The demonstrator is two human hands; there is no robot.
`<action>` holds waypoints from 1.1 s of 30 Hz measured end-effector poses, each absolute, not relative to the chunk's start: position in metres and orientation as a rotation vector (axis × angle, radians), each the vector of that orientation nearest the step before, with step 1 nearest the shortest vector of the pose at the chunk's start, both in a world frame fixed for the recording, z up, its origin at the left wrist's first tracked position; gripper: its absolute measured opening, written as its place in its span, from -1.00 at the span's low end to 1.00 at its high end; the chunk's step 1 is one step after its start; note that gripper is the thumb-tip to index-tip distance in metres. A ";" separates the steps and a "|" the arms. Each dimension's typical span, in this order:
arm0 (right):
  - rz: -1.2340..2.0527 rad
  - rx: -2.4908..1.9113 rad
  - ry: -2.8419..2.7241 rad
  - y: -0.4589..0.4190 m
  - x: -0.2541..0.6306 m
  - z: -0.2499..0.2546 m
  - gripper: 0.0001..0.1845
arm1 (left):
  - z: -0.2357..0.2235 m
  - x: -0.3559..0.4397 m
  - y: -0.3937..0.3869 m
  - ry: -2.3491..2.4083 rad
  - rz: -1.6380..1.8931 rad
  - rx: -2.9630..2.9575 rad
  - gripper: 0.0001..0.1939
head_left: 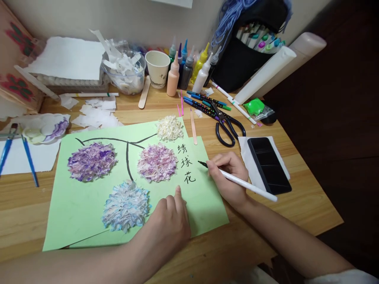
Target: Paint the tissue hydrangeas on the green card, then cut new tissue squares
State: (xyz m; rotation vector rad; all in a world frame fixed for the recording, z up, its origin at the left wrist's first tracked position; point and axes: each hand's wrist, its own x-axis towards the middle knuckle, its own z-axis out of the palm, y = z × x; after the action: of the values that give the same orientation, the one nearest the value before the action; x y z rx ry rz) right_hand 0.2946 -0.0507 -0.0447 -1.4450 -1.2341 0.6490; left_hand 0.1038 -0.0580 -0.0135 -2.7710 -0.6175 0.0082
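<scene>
A light green sheet of paper (pixel 79 209) lies on the table, bearing fluffy torn-paper flowers: a purple one (pixel 92 161), a pink-violet one (pixel 157 162), a pale blue one (pixel 126 206) and a cream one (pixel 169 128). Black painted stems join them. Three black Chinese characters (pixel 186 161) stand in a column at the right. My right hand (pixel 231 177) grips a white marker (pixel 248 184), its black tip just right of the characters. My left hand (pixel 173 219) rests on the paper below them, index finger pointing forward, other fingers curled under, holding nothing. Its thumb is hidden.
Black scissors (pixel 226 124), dotted pens (pixel 204 106) and a black phone-like slab (pixel 269 165) lie to the right. Squeeze bottles (pixel 173 77), a paper cup (pixel 158 69) and a tub of scraps (pixel 124 73) line the back. Paintbrushes (pixel 29 157) and a palette (pixel 49 128) are left.
</scene>
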 end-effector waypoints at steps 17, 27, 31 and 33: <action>1.241 -1.332 -1.038 -0.033 0.311 -0.021 -0.69 | 0.026 -0.012 -0.035 -2.208 -0.509 -2.527 -0.67; 1.245 -1.256 -1.177 -0.033 0.308 -0.035 -0.68 | 0.003 -0.084 -0.027 -3.151 -1.130 -2.185 -0.50; 1.239 -1.255 -1.165 -0.033 0.306 -0.035 -0.67 | 0.005 -0.073 -0.028 -3.153 -1.438 -2.233 -0.53; 1.241 -1.240 -1.149 -0.032 0.306 -0.035 -0.68 | 0.005 -0.070 -0.030 -3.071 -1.542 -2.188 -0.53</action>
State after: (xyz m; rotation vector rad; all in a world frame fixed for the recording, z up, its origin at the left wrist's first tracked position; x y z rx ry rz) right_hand 0.3059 -0.0321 -0.0348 -1.2398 -1.1489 1.2413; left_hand -0.0704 -0.0297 0.0047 -2.1884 -3.0706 -1.5423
